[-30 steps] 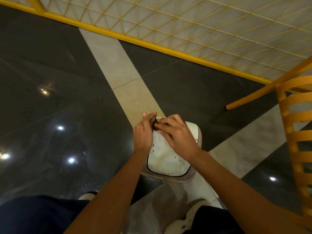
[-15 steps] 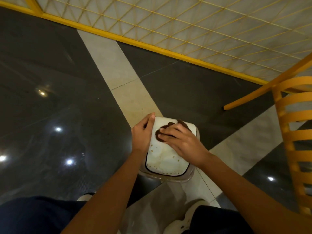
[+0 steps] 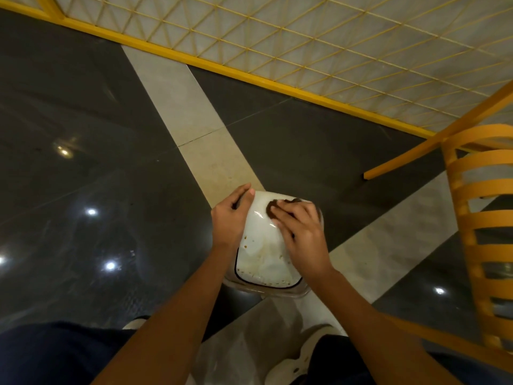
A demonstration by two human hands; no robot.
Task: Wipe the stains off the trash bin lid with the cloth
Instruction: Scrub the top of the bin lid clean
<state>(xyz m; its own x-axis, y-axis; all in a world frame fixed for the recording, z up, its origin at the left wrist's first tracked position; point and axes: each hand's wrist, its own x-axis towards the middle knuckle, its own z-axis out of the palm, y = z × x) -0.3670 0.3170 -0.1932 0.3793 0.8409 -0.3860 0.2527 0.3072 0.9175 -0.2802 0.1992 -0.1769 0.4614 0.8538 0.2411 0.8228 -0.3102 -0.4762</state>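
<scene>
Since a second ago the right hand (image 3: 302, 237) has slid from the lid's far left corner toward the middle of its far edge, and the dark brown cloth (image 3: 273, 208) now shows spread under the fingertips instead of bunched between both hands.

From the head camera, the white trash bin lid (image 3: 263, 257) sits low on the floor between the person's knees, its surface dotted with small brown stains along the near and left edges. That right hand lies flat on the cloth, fingers together and pressing it onto the far part of the lid. The left hand (image 3: 230, 218) grips the lid's left far rim, thumb on top and fingers curled around the edge; how tightly is hard to judge at this angle. A yellow slatted chair (image 3: 483, 245) stands well off to the right, and a yellow lattice partition (image 3: 333, 43) runs across the far side of the dark glossy tiled floor (image 3: 97, 162).
</scene>
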